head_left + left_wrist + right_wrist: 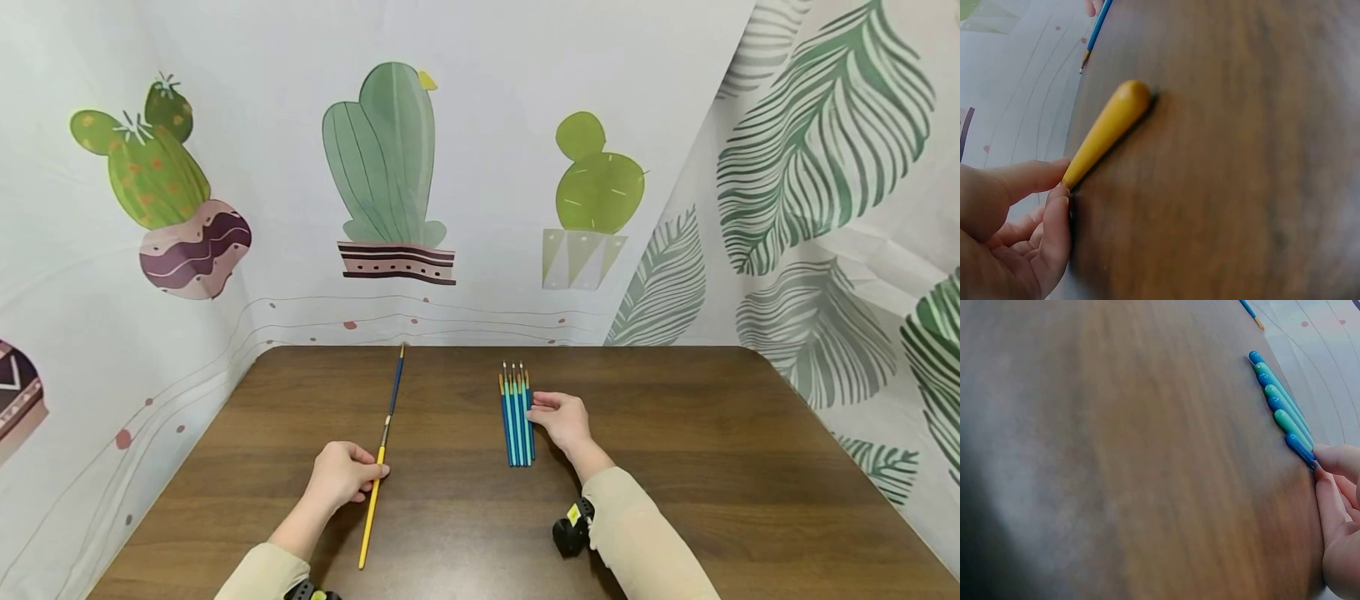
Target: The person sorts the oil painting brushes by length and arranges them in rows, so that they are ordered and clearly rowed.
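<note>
Yellow-handled paintbrush slants along the L side of the table, pinched btwn thumb & fingers of the L hand; its tip's at or nr a navy paintbrush, can't tell if touching. R hand pinches the end blue paintbrush of a row, blue alt. w/ teal. L wrist view shows the yellow butt fat, glossy; R wrist view, the row's rounded ends; head view, its bristles. Table's wood-grained; cactus-print cloth behind.

Yel. brush; brush row alt. dk blue & teal; brn woodgrain table.
</note>
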`<state>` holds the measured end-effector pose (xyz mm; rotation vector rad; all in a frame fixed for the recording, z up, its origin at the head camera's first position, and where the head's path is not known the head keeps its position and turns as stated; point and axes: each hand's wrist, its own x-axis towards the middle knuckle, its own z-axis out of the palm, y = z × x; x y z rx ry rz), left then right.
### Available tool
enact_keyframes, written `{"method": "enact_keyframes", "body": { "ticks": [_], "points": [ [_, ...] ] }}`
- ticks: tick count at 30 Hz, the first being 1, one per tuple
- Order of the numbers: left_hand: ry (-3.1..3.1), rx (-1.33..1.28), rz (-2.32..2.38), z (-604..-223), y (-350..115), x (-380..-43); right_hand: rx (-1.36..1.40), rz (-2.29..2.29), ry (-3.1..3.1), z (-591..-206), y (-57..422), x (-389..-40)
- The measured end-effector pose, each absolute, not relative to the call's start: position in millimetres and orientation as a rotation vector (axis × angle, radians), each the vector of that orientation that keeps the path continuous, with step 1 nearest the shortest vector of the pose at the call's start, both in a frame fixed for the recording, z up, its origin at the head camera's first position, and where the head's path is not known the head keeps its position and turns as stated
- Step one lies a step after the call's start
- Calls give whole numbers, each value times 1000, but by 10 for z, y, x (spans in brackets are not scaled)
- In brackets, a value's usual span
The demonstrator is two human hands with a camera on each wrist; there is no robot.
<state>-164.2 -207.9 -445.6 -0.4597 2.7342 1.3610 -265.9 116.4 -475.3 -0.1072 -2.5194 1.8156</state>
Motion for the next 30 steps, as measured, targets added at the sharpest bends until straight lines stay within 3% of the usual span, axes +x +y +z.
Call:
{"method": "enact_keyframes", "body": {
  "ticks": [30],
  "points": [
    [2741, -423, 1494, -4422, -2109, -1626, -115, 1836, -2508, -4751, 1161, -2659]
  ]
}}
